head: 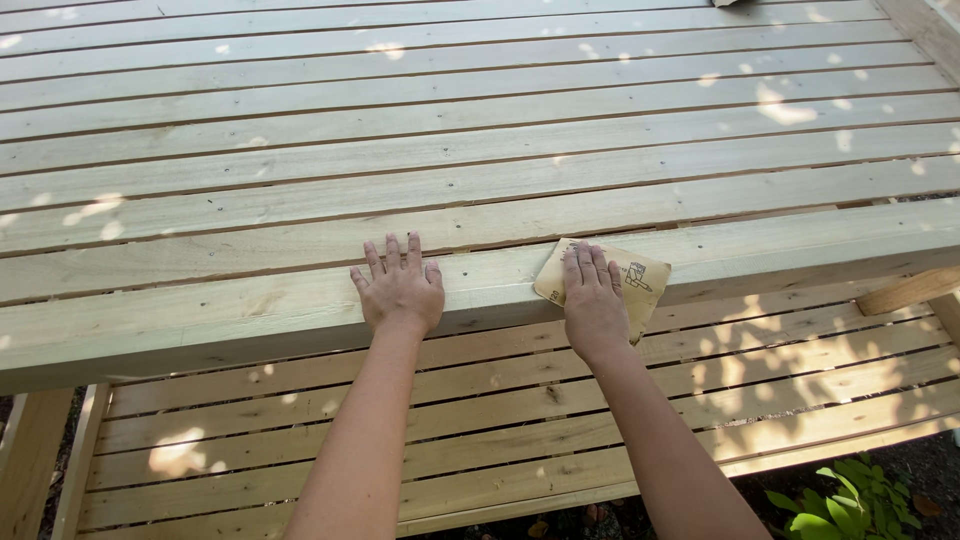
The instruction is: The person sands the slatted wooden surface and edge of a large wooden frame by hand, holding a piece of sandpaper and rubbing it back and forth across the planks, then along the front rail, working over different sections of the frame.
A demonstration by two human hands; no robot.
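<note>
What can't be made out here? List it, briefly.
Head view only:
- Part of the sandpaper sheet: covered by the right hand.
- Front board under the left hand: hidden by the palm.
- Small object at the top edge: cut off by the frame.
- Ground: mostly blocked by the lower slats.

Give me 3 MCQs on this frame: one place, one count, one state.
1. Where does the sandpaper lie?
A. On the lower shelf
B. On the front edge board of the slatted top
C. On the ground by the plant

2. How many hands press on the wood?
A. One
B. Two
C. Three

3. How is the left hand?
A. Flat, fingers spread, holding nothing
C. Lifted off the wood
B. Closed in a fist around a tool

Answers: 1 B, the sheet folds over the front board under the right hand. 2 B, both hands rest on that board. 3 A, its palm lies flat on bare wood.
</note>
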